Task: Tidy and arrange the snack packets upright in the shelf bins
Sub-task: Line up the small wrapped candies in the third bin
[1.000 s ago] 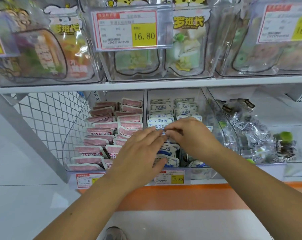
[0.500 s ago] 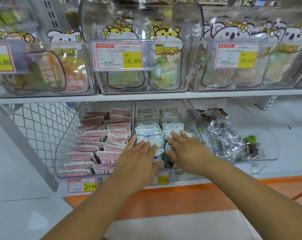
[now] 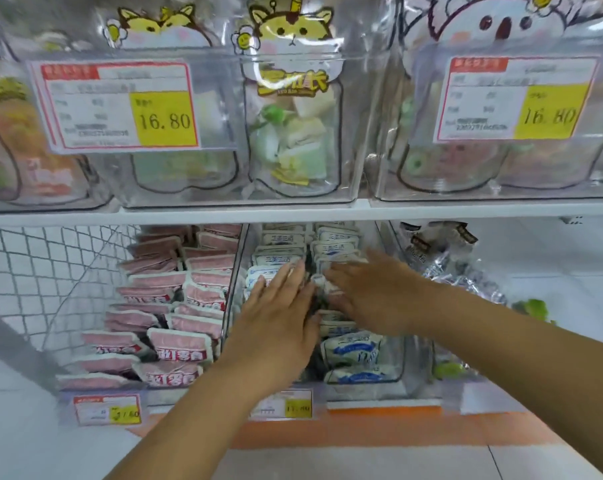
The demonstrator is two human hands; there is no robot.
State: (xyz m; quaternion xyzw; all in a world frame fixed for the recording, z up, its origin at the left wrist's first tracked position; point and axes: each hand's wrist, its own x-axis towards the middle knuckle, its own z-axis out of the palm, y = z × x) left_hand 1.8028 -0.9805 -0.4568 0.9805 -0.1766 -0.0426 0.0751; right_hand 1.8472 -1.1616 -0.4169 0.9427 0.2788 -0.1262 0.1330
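Two rows of white-and-blue snack packets (image 3: 353, 351) stand in the clear middle bin (image 3: 416, 368) on the lower shelf. My left hand (image 3: 279, 320) lies flat with straight fingers on the left row. My right hand (image 3: 372, 292) rests palm down, fingers straight, across the right row. Neither hand grips a packet. Pink snack packets (image 3: 178, 344) fill the clear bin on the left in leaning rows.
A bin of silver-wrapped sweets (image 3: 466, 271) stands to the right. Above, a white shelf board (image 3: 293, 213) carries clear bins of cartoon pouches (image 3: 289, 133) with price tags (image 3: 116, 105). A wire mesh panel (image 3: 50, 271) closes the left side. Orange floor strip (image 3: 379, 427) below.
My hands went from pinching a packet together to lying flat and apart on the two rows. The camera has moved closer and tilted up toward the upper shelf.
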